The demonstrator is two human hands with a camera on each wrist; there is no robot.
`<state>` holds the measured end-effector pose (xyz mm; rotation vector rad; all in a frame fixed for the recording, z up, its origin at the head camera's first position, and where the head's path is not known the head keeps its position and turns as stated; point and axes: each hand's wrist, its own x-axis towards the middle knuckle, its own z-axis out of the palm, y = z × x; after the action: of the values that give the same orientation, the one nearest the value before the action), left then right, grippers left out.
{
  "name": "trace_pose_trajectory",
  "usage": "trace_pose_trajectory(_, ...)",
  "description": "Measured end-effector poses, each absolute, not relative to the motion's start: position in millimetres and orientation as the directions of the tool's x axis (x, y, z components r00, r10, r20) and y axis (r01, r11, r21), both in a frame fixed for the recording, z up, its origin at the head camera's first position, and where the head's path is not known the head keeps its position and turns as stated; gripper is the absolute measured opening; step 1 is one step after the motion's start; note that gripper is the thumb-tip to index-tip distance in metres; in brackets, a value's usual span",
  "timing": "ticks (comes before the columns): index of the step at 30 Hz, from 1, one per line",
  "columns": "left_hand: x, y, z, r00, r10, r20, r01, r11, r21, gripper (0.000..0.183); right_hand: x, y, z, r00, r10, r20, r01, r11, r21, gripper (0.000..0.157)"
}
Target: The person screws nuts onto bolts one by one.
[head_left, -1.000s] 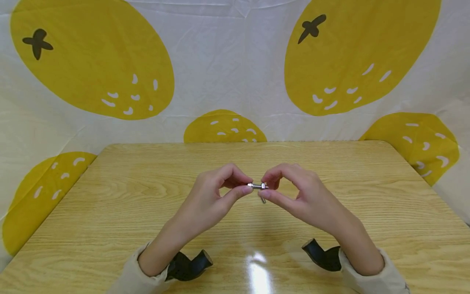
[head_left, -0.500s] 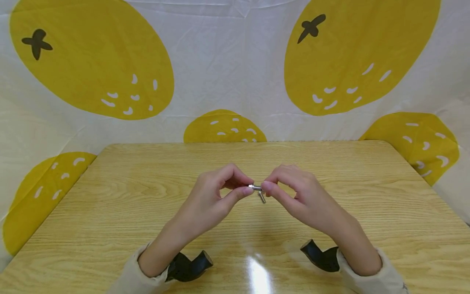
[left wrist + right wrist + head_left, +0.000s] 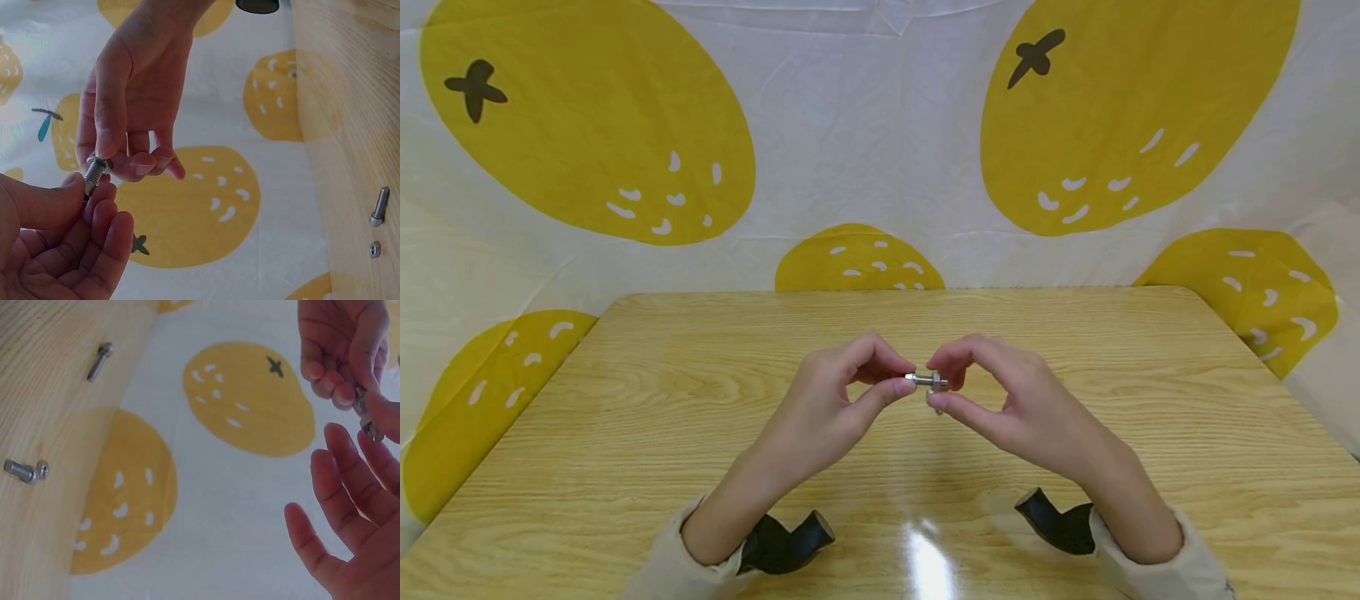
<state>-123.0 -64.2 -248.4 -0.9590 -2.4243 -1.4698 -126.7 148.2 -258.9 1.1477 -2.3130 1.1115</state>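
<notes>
In the head view my left hand [image 3: 838, 396] pinches the head end of a silver bolt [image 3: 923, 380], which lies level above the table. A hex nut [image 3: 936, 382] sits on the shank, near the bolt's free end. Thumb and index finger of my right hand [image 3: 1011, 392] are around this nut, the thumb below and the finger above. In the left wrist view the bolt's thread [image 3: 94, 172] shows between the two hands, and the right thumb touches the nut end. The right wrist view shows the nut [image 3: 369, 427] partly hidden by fingers.
On the wooden table [image 3: 700, 350] lie another bolt [image 3: 380, 205] and a loose nut [image 3: 375, 249]. The right wrist view shows two loose bolts, one farther off [image 3: 100, 361] and one [image 3: 20, 470] beside a nut [image 3: 42, 469]. A fruit-print cloth [image 3: 865, 125] hangs behind.
The right fingers closed over the bolt's end half a second ago, hiding the nut. Now they have spread again and the nut shows. The left hand has stayed nearly still.
</notes>
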Motion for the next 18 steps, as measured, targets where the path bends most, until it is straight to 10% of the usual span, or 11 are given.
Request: trace_pose_trajectory(18,-122.7,-64.2,-248.0,-0.775,0.454,0.44,0.597,0.296,0.745,0.008,-127.8,146.5,-262.0,-0.611,-0.535,0.583,-0.791,0.38,-0.48,0.008)
